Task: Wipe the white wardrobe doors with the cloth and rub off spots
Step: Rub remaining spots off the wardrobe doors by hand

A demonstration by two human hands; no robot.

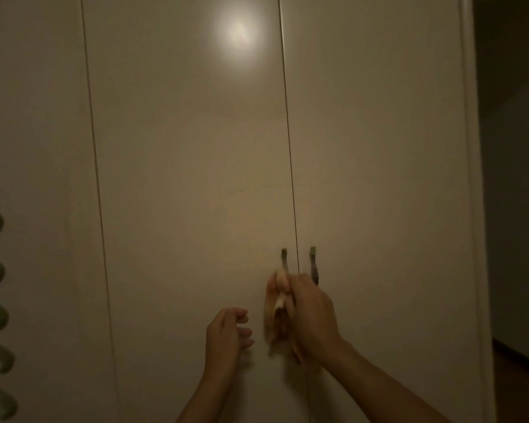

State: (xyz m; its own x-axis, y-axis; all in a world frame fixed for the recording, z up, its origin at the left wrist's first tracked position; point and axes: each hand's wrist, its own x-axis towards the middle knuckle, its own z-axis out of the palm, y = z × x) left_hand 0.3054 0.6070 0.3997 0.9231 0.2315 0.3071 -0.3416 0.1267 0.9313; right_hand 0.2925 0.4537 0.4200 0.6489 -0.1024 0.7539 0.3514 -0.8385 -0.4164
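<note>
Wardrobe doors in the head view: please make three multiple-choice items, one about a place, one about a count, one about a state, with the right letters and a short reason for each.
1. Where is the cloth?
A. Lying on the floor
B. In the right hand, by the handles
C. Hanging at the top of a door

2. How many door handles show near the middle seam?
A. One
B. Two
C. Four

3. What is the state of the left hand?
A. Loosely curled and holding nothing
B. Holding the cloth
C. Gripping a handle

Answers:
1 B: the bunched cloth hangs from the closed right hand just below the handles.
2 B: one handle stands on each side of the seam.
3 A: its fingers are bent with nothing in them.
</note>
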